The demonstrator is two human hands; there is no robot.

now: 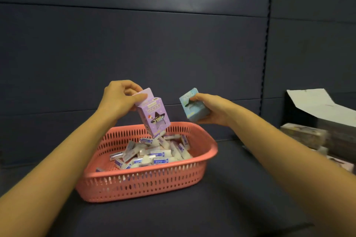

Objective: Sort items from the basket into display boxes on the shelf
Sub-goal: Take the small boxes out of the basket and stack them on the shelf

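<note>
Holding a box in each hand, the person looks ready to start filling. The left hand (119, 100) pinches the purple box (154, 115) by its open top flap, tipped over the pink basket (146, 184) — the right hand (211, 110) curls its grip round the blue box (193, 106). The little white packs (154, 155) lie in the basket. Next, I think, one hand must come free to pick them.

Only two arms showed, tbh. Left arm (67, 152) sat at roughly 7 o'clock, right arm (279, 144) at roughly 4 o'clock. Both were bare the whole way from the frame edge to the left hand (119, 98) and right hand (212, 109), and the hands were bare too.
</note>
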